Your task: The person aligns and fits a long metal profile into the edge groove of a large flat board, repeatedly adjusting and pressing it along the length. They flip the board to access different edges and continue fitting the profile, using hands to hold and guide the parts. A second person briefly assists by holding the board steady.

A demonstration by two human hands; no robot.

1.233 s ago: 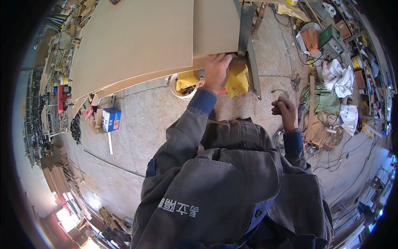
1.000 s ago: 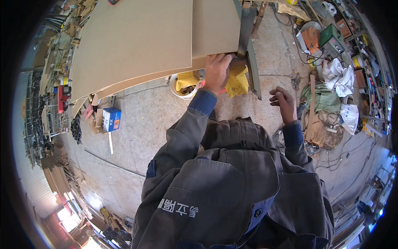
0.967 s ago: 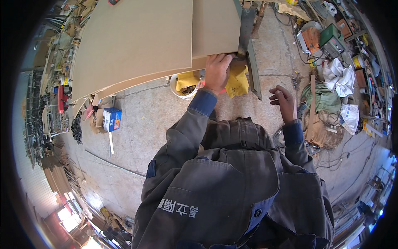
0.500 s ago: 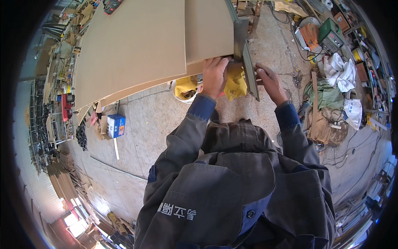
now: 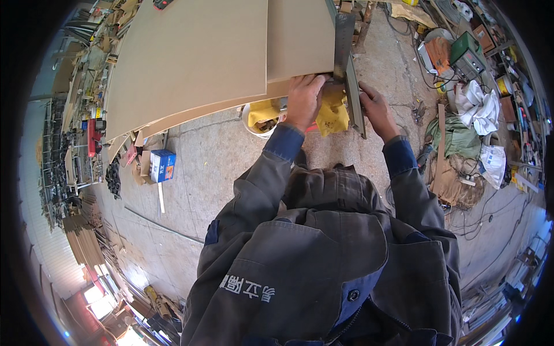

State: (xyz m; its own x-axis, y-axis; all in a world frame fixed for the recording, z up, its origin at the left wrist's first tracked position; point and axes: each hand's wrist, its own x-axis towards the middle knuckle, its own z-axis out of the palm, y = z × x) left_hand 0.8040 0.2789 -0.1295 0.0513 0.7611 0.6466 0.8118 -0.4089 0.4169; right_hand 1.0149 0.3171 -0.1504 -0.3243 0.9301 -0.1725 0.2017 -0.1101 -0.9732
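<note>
My left hand is closed at the near edge of a tan board, its fingers bent over the rim. What lies under those fingertips is hidden. Just right of it, a dark flat metal blade, like part of a square, lies across the board's corner. A grey-green metal strip runs along the board's right side and juts past the corner toward me. Fingers bent, my right hand grips the strip from its right side; its fingertips are partly hidden.
Under the board stand a white bucket and a yellow bag. A larger tan sheet overlaps the board. A blue box sits on the floor at left. At right lie white sacks, a green machine and cables.
The view has shifted slightly, so the boards and metal pieces appear a little farther right and higher. Both hands stay at nearly the same places on the work.
</note>
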